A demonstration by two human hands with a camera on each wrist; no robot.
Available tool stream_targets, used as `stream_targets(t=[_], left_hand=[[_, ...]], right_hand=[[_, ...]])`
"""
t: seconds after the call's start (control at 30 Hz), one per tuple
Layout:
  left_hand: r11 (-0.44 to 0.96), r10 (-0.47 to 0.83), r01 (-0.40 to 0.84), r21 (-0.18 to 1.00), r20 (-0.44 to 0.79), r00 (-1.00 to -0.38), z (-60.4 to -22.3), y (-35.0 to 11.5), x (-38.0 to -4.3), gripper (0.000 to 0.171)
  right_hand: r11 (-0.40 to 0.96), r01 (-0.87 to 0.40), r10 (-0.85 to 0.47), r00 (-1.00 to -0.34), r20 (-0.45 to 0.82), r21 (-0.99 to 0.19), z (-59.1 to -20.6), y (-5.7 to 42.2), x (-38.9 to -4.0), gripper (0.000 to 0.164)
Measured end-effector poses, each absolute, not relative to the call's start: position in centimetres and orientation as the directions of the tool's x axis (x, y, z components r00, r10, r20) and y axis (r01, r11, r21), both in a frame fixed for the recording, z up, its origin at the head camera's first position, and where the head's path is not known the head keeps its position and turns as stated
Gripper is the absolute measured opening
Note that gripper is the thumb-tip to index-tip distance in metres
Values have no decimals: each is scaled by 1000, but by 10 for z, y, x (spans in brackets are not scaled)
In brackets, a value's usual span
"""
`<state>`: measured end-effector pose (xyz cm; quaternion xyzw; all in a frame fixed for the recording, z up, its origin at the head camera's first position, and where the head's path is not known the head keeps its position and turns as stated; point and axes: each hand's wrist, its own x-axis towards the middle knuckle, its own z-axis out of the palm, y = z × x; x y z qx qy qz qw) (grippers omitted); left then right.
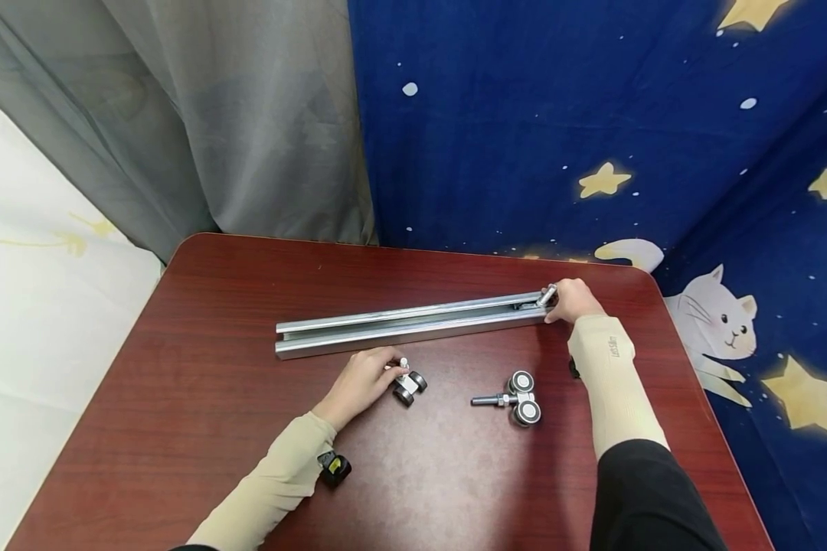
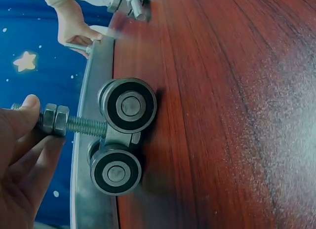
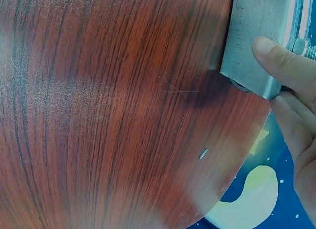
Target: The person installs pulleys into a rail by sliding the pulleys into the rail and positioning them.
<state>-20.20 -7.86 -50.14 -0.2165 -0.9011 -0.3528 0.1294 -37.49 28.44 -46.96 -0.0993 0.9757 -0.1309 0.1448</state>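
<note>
A roller trolley (image 1: 408, 385) is being held by its threaded bolt (image 2: 88, 126) just in front of a metal rail (image 1: 413, 334), the bolt's free end being pinched beside two nuts (image 2: 55, 119) between the thumb and fingers (image 2: 47, 160) of the left hand (image 1: 364, 383). Its wheels (image 2: 131, 105) are facing down toward the wood-grain surface (image 1: 413, 474); whether they are touching it cannot be told. The rail's right end is being gripped by the right hand (image 1: 573, 300), its thumb pressing on the near wall and its other fingers curling behind the end. A second trolley (image 1: 547, 296) is sitting in the slot there, its bolt sticking up, while a third trolley (image 1: 524, 399) is lying flat, well apart from the rail, its bolt pointing left.

Trolleys are apparently being loaded into the rail, one being in place and two being left. The next move is probably calling for the held trolley to be lifted, squared to an open end and fed in bolt-up while the rail is being steadied.

Near the right hand, the rail's end is lying close to the surface's rounded rear corner, and only a strip is being left behind the rail. Wider open room is stretching leftward and in front.
</note>
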Motion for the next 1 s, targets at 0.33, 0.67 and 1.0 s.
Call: stream_targets(t=[0.33, 0.67, 1.0], left_hand=[[592, 287, 485, 644, 393, -873, -502, -82, -201, 12], [546, 341, 474, 691, 334, -879, -498, -89, -199, 16], [505, 396, 484, 715, 306, -866, -501, -99, -197, 21]], right_hand=[[944, -159, -235, -939, -251, -288, -469, 284, -375, 46], [947, -160, -234, -937, -259, -278, -469, 285, -375, 46], [940, -185, -257, -937, -237, -286, -472, 287, -376, 45]])
